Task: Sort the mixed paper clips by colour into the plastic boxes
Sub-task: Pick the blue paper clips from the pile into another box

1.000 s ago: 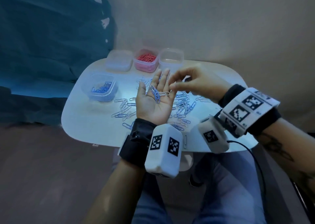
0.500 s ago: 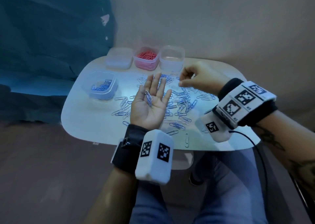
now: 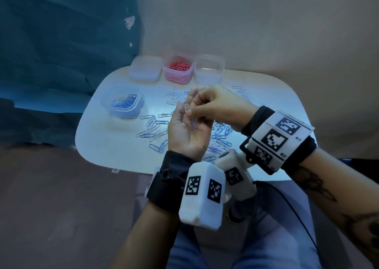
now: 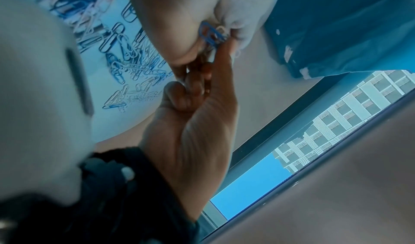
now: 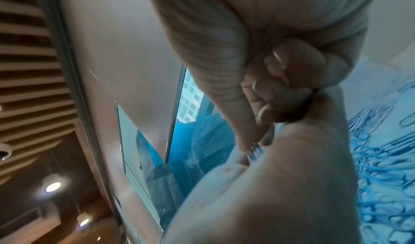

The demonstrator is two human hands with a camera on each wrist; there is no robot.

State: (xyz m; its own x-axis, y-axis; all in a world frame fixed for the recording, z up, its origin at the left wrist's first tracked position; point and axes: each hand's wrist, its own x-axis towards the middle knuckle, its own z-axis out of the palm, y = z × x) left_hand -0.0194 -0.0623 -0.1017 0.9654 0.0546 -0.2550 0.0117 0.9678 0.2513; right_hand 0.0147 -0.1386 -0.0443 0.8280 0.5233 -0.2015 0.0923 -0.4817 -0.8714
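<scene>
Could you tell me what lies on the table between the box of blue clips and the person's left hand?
In the head view, loose paper clips lie scattered on the table between the blue-clip box and the left hand.

Black wrist straps (image 3: 173, 172), white camera housings (image 3: 202, 199) bearing black-and-white square markers, marker-covered white band (image 3: 281, 137) on right wrist, thin black cable (image 3: 295, 215), forearm tattoos (image 3: 315, 184), blue jeans (image 3: 266, 246).

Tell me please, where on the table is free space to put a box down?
Bare tabletop lies along the near left edge, below the box of blue clips, and at the far right edge. The middle is crowded with loose clips.
</scene>
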